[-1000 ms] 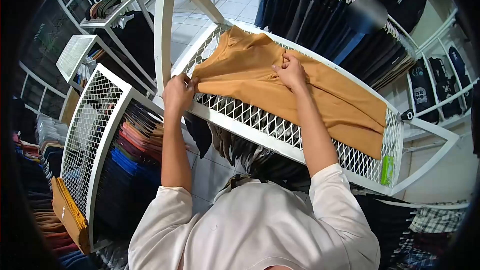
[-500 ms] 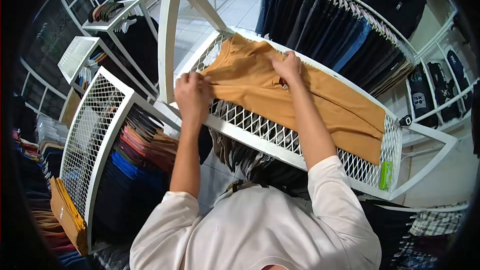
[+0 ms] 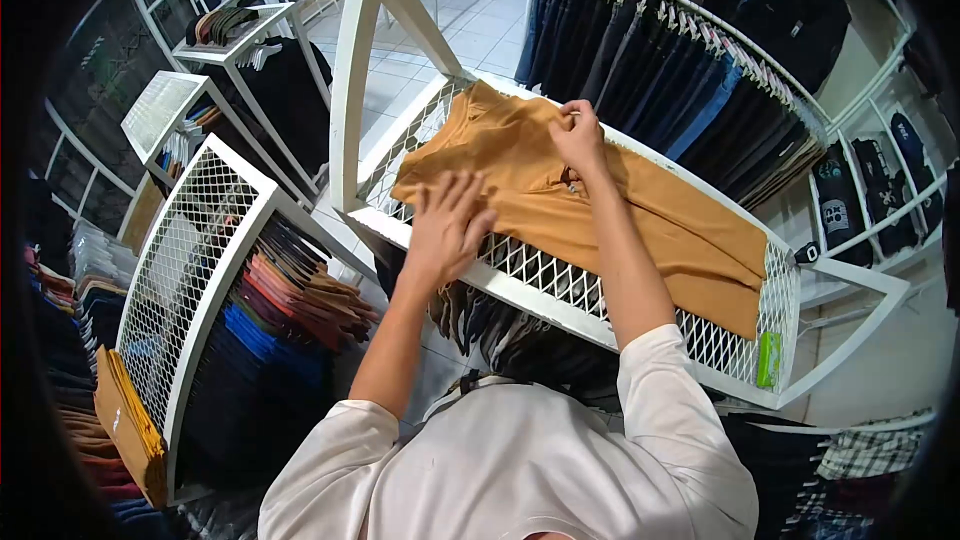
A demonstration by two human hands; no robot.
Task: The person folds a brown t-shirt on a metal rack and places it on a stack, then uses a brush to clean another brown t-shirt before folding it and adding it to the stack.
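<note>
A pair of mustard-brown trousers (image 3: 660,230) lies lengthwise on a white metal mesh rack (image 3: 540,275), waist end at the left and leg ends at the right. My left hand (image 3: 447,228) rests flat on the lower waist area, its fingers spread and slightly blurred. Near the upper edge, my right hand (image 3: 580,138) pinches a bit of the cloth between thumb and fingers. Wrinkles run through the fabric around both hands. Below my right wrist a small dark spot shows on the cloth; I cannot make out what it is.
A bright green packet (image 3: 769,360) sits at the rack's right end. Behind it hang dark jeans (image 3: 640,60) on a curved rail. To the left stands another mesh-topped rack (image 3: 190,230) with folded mustard clothing (image 3: 130,425) at its near end. White frame posts (image 3: 352,80) rise at the left.
My left hand has let go of the waist corner and moved right and down onto the cloth, fingers spreading. My right hand stays near the upper edge. The view has shifted slightly.
</note>
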